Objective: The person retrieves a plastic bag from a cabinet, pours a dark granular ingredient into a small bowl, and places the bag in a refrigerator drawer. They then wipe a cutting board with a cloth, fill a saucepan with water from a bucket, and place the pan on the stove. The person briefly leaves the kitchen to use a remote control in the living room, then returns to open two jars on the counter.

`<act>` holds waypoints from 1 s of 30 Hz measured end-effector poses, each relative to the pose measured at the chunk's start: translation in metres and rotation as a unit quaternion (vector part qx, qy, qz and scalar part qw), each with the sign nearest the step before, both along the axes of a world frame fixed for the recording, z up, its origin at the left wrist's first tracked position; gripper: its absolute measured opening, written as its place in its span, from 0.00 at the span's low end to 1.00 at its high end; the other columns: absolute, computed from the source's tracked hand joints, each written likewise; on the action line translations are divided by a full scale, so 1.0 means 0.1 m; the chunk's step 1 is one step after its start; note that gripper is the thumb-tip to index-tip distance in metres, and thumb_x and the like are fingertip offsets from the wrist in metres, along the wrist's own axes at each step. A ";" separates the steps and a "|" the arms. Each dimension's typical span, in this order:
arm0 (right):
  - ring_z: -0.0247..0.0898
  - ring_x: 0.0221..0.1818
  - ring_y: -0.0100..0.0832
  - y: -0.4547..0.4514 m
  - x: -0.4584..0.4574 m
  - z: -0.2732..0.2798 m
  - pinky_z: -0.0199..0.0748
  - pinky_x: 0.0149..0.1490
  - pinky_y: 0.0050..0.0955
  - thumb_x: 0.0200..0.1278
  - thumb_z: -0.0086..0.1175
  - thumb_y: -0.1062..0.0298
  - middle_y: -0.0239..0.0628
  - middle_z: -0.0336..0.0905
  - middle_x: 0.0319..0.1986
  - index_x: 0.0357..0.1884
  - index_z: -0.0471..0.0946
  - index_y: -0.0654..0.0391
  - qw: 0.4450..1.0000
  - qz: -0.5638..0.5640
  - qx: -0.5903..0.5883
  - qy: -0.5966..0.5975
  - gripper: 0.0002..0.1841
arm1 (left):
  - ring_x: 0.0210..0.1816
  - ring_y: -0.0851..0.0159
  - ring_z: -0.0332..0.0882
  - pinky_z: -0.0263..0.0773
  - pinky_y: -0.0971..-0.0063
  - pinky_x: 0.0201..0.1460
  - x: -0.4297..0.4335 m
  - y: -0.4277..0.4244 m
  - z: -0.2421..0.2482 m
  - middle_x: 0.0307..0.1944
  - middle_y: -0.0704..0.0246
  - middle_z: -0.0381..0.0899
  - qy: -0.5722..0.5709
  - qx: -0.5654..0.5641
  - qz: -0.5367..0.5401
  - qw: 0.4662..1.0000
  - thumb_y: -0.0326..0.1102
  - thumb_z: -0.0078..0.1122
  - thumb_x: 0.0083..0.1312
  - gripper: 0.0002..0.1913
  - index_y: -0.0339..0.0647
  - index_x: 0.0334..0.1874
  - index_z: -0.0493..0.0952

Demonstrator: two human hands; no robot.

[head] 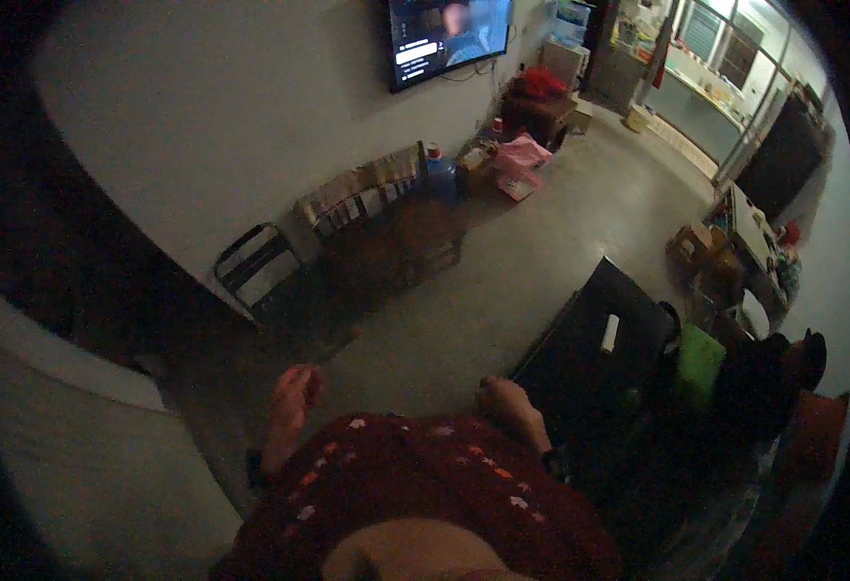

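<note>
My left hand point(295, 391) is raised in front of my body with its fingers curled. A thin dark line with a reddish tip point(356, 332) shows just beyond it; whether the hand holds it is too dim to tell. Beside the near edge of a black table point(584, 363), my right hand point(508, 407) is half curled, and its palm is hidden. A small dark spot shows at its fingertips. Both wrists wear dark bands. On the tabletop lies a white oblong object point(611, 332), apart from both hands.
A metal-framed chair point(250, 250) and a slatted wooden bench point(367, 189) line the wall under a lit television point(450, 40). Farther along are a blue water bottle point(441, 178) and pink bags point(523, 156). Cardboard boxes point(690, 247) and a green item point(699, 363) are at right.
</note>
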State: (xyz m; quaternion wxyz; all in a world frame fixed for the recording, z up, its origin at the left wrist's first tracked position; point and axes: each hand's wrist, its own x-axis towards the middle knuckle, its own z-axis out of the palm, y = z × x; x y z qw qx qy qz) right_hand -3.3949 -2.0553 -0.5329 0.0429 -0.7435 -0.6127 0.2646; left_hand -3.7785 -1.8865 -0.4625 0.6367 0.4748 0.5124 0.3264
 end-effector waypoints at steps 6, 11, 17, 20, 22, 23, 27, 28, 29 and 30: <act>0.78 0.41 0.48 0.57 -0.25 0.02 0.74 0.44 0.43 0.65 0.50 0.60 0.50 0.80 0.35 0.48 0.75 0.57 0.999 -0.020 0.011 0.036 0.15 | 0.33 0.74 0.75 0.69 0.79 0.35 0.16 1.33 0.08 0.35 0.72 0.80 -0.071 -0.012 -0.103 0.992 0.37 0.49 0.70 0.10 0.41 0.45 0.77; 0.77 0.44 0.47 0.74 0.04 -0.21 0.74 0.46 0.41 0.64 0.50 0.61 0.51 0.79 0.38 0.49 0.74 0.58 0.969 0.048 0.243 -0.021 0.15 | 0.35 0.73 0.76 0.70 0.78 0.37 0.73 1.61 -0.13 0.37 0.71 0.80 -0.088 -0.108 -0.132 0.981 0.36 0.50 0.70 0.09 0.41 0.45 0.77; 0.77 0.43 0.48 1.22 0.58 0.25 0.73 0.47 0.40 0.63 0.52 0.60 0.50 0.80 0.39 0.50 0.74 0.59 0.970 -0.238 -0.020 0.032 0.17 | 0.33 0.72 0.76 0.70 0.77 0.37 1.75 2.29 -0.21 0.37 0.69 0.80 -0.070 -0.081 -0.208 0.972 0.35 0.50 0.70 0.09 0.39 0.46 0.76; 0.77 0.43 0.49 1.57 1.09 0.44 0.73 0.48 0.42 0.63 0.53 0.59 0.50 0.79 0.40 0.51 0.73 0.60 0.962 -0.266 -0.020 0.061 0.19 | 0.33 0.72 0.75 0.70 0.77 0.36 2.36 2.79 -0.05 0.37 0.68 0.80 -0.108 -0.074 -0.199 0.971 0.35 0.50 0.70 0.10 0.39 0.46 0.76; 0.76 0.42 0.49 1.80 1.52 0.50 0.73 0.48 0.42 0.62 0.54 0.60 0.51 0.79 0.40 0.52 0.73 0.60 0.956 -0.281 0.002 0.082 0.20 | 0.33 0.71 0.75 0.71 0.76 0.36 2.79 3.11 0.16 0.37 0.68 0.80 -0.112 -0.056 -0.201 0.972 0.35 0.50 0.70 0.10 0.38 0.46 0.76; 0.77 0.42 0.48 1.89 1.69 0.50 0.73 0.48 0.42 0.62 0.55 0.60 0.51 0.79 0.39 0.53 0.72 0.60 0.954 -0.291 0.010 0.072 0.21 | 0.33 0.71 0.75 0.71 0.76 0.35 3.00 3.20 0.23 0.37 0.67 0.80 -0.103 -0.038 -0.206 0.972 0.35 0.50 0.70 0.10 0.38 0.46 0.76; 0.77 0.43 0.48 2.21 2.41 0.48 0.73 0.47 0.41 0.60 0.56 0.60 0.50 0.80 0.38 0.55 0.71 0.60 0.942 -0.325 0.083 0.029 0.23 | 0.33 0.72 0.75 0.71 0.76 0.33 4.09 3.61 0.34 0.37 0.67 0.80 -0.105 -0.063 -0.265 0.956 0.37 0.50 0.70 0.11 0.37 0.46 0.76; 0.77 0.43 0.48 2.28 2.54 0.48 0.73 0.47 0.41 0.60 0.57 0.60 0.50 0.80 0.38 0.55 0.70 0.60 0.937 -0.336 0.094 0.019 0.23 | 0.33 0.72 0.75 0.71 0.77 0.34 4.32 3.69 0.34 0.37 0.67 0.80 -0.111 -0.060 -0.291 0.948 0.37 0.51 0.69 0.11 0.38 0.46 0.76; 0.77 0.43 0.48 2.33 2.63 0.48 0.73 0.47 0.41 0.60 0.57 0.61 0.50 0.80 0.38 0.55 0.70 0.60 0.915 -0.385 0.065 0.103 0.23 | 0.33 0.72 0.75 0.71 0.77 0.34 4.48 3.71 0.31 0.37 0.68 0.80 -0.095 -0.071 -0.306 0.945 0.38 0.52 0.69 0.11 0.38 0.46 0.75; 0.77 0.43 0.49 2.36 2.77 0.48 0.73 0.47 0.41 0.60 0.56 0.61 0.50 0.79 0.38 0.55 0.70 0.59 0.880 -0.439 0.021 0.181 0.22 | 0.33 0.72 0.75 0.71 0.78 0.34 4.67 3.74 0.27 0.37 0.68 0.80 -0.081 -0.083 -0.321 0.940 0.38 0.52 0.69 0.12 0.38 0.46 0.75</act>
